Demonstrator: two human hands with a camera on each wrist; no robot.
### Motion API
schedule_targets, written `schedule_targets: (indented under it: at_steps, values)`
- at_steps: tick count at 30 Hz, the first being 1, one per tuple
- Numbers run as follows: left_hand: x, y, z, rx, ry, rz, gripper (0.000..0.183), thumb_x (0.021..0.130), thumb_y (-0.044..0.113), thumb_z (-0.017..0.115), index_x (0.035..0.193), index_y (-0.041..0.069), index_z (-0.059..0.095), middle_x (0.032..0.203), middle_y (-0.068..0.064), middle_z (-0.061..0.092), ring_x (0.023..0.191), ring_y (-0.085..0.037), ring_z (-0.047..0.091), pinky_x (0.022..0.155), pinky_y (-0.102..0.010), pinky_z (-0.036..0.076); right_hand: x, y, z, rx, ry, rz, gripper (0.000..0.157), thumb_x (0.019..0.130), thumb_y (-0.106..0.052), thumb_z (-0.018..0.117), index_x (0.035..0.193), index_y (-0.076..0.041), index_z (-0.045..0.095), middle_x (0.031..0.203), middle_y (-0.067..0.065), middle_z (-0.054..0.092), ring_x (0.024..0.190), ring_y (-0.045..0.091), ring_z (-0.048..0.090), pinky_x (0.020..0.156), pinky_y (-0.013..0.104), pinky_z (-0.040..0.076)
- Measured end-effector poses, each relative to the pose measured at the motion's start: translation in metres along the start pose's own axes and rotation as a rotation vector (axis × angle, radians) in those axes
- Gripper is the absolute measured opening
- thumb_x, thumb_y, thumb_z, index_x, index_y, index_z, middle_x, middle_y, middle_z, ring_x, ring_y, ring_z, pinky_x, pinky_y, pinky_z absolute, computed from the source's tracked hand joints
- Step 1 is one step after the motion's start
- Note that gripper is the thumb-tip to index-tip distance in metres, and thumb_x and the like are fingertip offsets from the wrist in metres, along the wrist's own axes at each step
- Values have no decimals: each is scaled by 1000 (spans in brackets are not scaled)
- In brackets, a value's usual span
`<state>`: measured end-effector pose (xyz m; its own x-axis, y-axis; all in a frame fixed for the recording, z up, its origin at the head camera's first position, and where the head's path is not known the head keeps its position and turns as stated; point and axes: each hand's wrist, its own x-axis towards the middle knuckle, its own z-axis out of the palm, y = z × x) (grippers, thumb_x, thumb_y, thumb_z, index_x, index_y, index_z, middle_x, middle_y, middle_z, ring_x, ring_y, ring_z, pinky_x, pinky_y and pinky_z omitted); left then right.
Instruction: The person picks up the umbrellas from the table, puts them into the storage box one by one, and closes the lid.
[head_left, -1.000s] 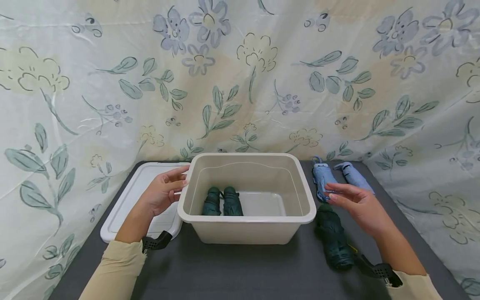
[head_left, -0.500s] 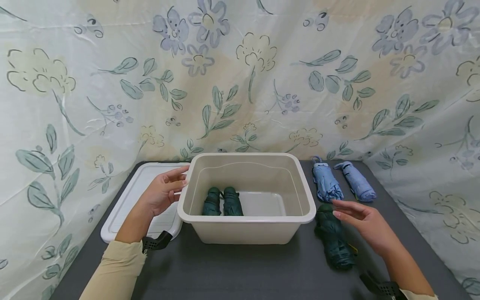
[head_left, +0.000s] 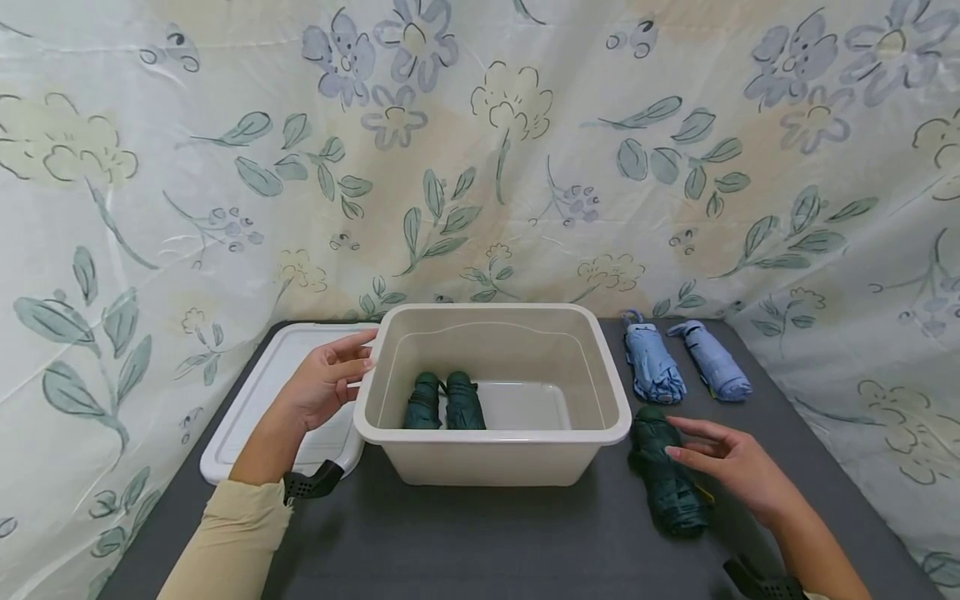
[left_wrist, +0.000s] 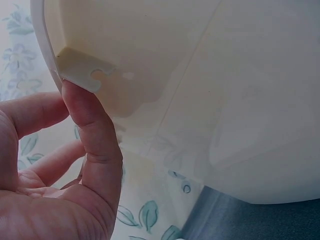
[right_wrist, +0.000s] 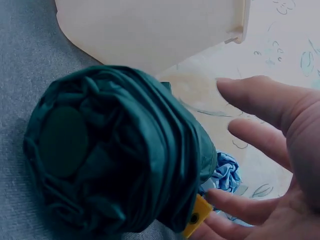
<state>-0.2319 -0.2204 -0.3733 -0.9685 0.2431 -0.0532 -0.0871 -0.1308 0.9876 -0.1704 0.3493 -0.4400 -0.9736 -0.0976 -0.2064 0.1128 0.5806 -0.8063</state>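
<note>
A dark green folded umbrella (head_left: 667, 479) lies on the dark table to the right of a cream plastic bin (head_left: 491, 458). My right hand (head_left: 738, 467) is beside it with loosely bent fingers, the fingertips close to its upper right side. The right wrist view shows this umbrella (right_wrist: 120, 155) end-on with a yellow tag (right_wrist: 197, 215), and a gap between it and the thumb. My left hand (head_left: 326, 383) touches the bin's left side; in the left wrist view, a fingertip (left_wrist: 80, 95) meets the rim's underside. Inside the bin, two dark green folded umbrellas (head_left: 465, 404) lie side by side.
Two blue folded umbrellas (head_left: 652, 362) lie at the back right of the table (head_left: 480, 542). A white lid (head_left: 262, 400) lies flat at the left, partly behind the left arm. A floral cloth (head_left: 450, 150) hangs behind and along the sides.
My right hand has moved down and toward me, from in front of the blue umbrellas to beside the dark green one. My left hand has stayed at the bin.
</note>
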Motion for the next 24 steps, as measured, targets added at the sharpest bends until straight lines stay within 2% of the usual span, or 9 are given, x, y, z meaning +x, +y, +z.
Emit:
schedule_targets:
  at_steps: [1,6,11,19,24]
  values:
    - [0,0,0,-1,0,-2,63,101,9,63,158,4,36,104,3,70,90,-10,75,79,-29,63,0,0,0,-3,-10,10,70,96,-41,70,153,-7,47,157,26,43,131,44,57,98,58,55]
    - [1,0,-1,-1,-1,-4,62,101,9,63,158,4,37,105,3,70,90,-10,75,80,-29,63,2,-2,0,-14,-68,44,71,94,-40,74,152,-8,49,156,30,43,123,37,60,90,46,59]
    - [2,0,-2,-1,-6,-4,62,102,9,62,158,4,36,105,3,70,90,-10,75,80,-29,63,5,-3,2,-21,-103,38,70,92,-39,76,151,-10,51,159,28,39,124,38,59,86,40,58]
    - [3,1,-2,1,-14,1,62,102,8,61,158,4,35,105,3,70,90,-10,75,80,-29,63,7,-4,0,1,-146,9,70,89,-32,80,149,-8,53,159,31,36,124,42,62,88,45,60]
    - [2,1,-1,-1,-11,0,62,102,8,61,158,3,35,104,3,69,89,-9,75,79,-28,63,7,-6,-1,10,-166,-10,69,88,-30,81,148,-7,55,158,33,36,123,40,62,88,44,60]
